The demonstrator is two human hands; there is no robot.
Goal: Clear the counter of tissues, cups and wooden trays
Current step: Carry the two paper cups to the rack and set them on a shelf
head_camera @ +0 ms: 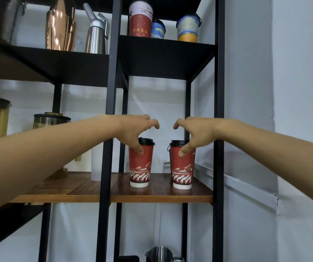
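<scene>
Item: two red paper cups with black lids, standing upright on the wooden shelf (159,193) of a black metal rack (219,129), right-hand bay.

Left red cup (140,167): near the middle of the bay, set back from the shelf's front edge. Left hand (133,133) reaches over it; the thumb lies against the upper wall just under the lid, the other fingers (152,122) spread wide and curved above the lid, not closed round the cup.

Right red cup (182,169): well apart from the first, with open board between them; close to the right rear post and nearer the front edge. Right hand (195,133) mirrors the left: thumb on the upper wall, fingers wide and arched above the lid.

Clearance: open space above both lids up to the underside of the next black shelf (163,59); upright posts bound the bay on each side.

Markings: both cups carry a white-and-red scenic print round the lower band; no lettering legible.

Upper shelf: tall red-and-pale cup (141,19) bearing gold characters, too small to read, and two blue-and-yellow lidded cups (188,28).

Left bay: copper vessel (61,25), steel cream whipper (96,31), lidded glass jar (47,120).

Below: steel pitcher (158,254).
</scene>
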